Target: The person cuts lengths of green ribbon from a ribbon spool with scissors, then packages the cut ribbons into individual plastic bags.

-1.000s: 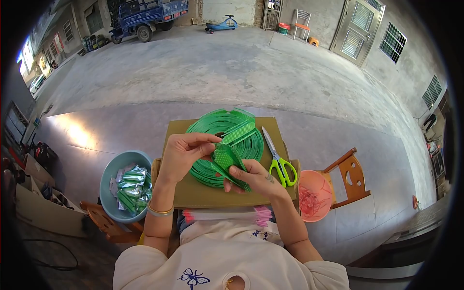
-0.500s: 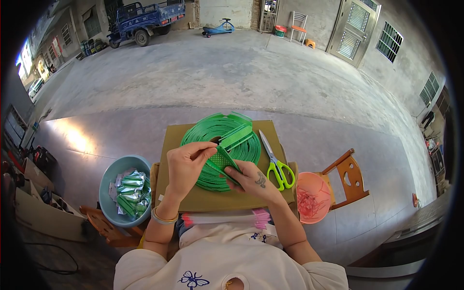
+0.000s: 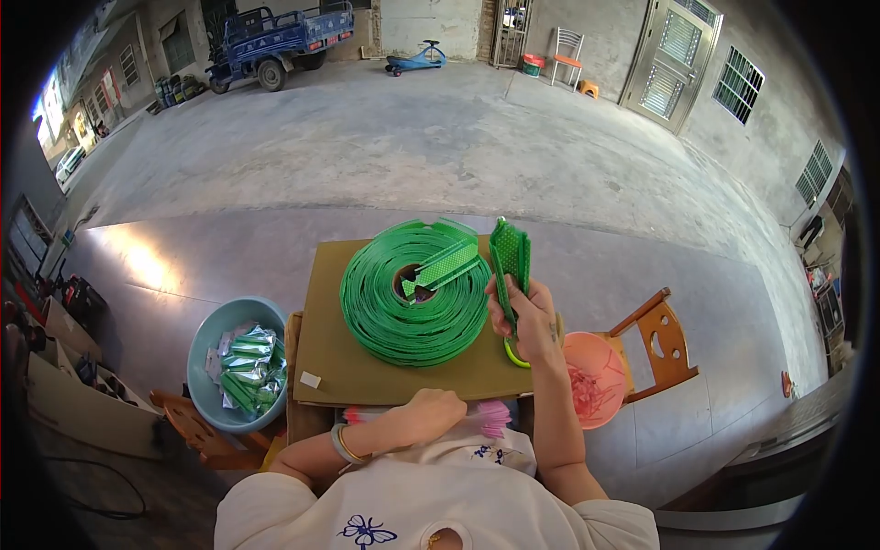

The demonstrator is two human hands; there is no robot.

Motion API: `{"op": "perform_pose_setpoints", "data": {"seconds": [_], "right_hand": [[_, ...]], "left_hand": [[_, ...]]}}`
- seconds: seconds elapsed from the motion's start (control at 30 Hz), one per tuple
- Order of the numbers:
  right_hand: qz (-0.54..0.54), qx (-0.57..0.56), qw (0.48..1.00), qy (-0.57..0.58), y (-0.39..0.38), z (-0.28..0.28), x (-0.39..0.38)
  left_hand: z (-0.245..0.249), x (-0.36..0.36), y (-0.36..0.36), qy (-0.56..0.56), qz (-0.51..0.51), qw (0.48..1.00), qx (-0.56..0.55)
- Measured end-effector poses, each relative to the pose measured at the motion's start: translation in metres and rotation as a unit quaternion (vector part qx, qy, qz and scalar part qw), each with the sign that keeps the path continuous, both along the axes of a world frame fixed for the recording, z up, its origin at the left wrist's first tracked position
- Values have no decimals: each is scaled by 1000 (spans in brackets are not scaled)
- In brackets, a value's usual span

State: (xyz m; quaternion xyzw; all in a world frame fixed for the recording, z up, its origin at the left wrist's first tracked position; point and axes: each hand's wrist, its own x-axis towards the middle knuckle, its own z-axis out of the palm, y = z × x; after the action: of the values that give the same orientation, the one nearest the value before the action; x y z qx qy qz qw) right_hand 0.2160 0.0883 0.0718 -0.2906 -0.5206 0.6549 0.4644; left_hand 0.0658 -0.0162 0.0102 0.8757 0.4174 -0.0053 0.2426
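My right hand (image 3: 527,316) grips a folded length of green dotted ribbon (image 3: 510,252) upright, just right of the big roll. This roll of green ribbon (image 3: 385,330) lies flat on a cardboard sheet (image 3: 321,275), with a loose dotted strip (image 3: 449,264) across its top. Scissors show only part of a yellow-green handle (image 3: 515,356); my right hand and the ribbon cover the rest. My left hand (image 3: 429,417) rests closed at my lap, over a stack of clear bags with pink edges (image 3: 490,417). Its fingertips are hidden, so what it holds cannot be made out.
A blue basin (image 3: 197,385) at left holds several clear packets with green contents. To the right, a pink basin (image 3: 605,353) with pink scraps sits by a wooden chair (image 3: 665,339). A white scrap (image 3: 311,379) lies on the cardboard's near left corner.
My right hand has carried the folded ribbon away from the roll, up and to the right, in front of the scissors. My left hand has let go of the ribbon and dropped to the bags.
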Motion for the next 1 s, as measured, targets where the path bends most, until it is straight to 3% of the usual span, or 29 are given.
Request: {"op": "perform_pose_setpoints", "data": {"seconds": [0.17, 0.27, 0.37, 0.47, 0.5, 0.6, 0.73, 0.77, 0.9, 1.0], "right_hand": [[4, 3, 1000, -10, -2, 2, -2], [-9, 5, 1000, -1, -1, 2, -1], [38, -39, 995, 86, 0, 2, 6], [164, -70, 968, 179, 3, 0, 19], [182, -73, 972, 126, 2, 6, 21], [198, -106, 972, -69, -7, 14, 9], [243, -94, 960, -104, -5, 4, -26], [190, -58, 969, -150, -3, 4, -32], [115, -109, 986, -46, 32, 5, -29], [93, -111, 988, -54, 50, 7, -22]], "left_hand": [[-5, -2, 2, -53, 33, 996, 62], [0, -7, 11, -57, 57, 997, -18], [1, -17, 19, -230, 108, 967, 0], [37, -37, 37, -403, 325, 855, -34], [47, -46, 43, -466, 388, 794, -40], [67, -66, 54, -540, 380, 751, -6], [77, -63, 51, -564, 364, 741, -3], [79, -62, 49, -579, 349, 737, -20], [80, -70, 40, -628, 238, 733, -105], [69, -82, 39, -619, 171, 755, -133]]}}
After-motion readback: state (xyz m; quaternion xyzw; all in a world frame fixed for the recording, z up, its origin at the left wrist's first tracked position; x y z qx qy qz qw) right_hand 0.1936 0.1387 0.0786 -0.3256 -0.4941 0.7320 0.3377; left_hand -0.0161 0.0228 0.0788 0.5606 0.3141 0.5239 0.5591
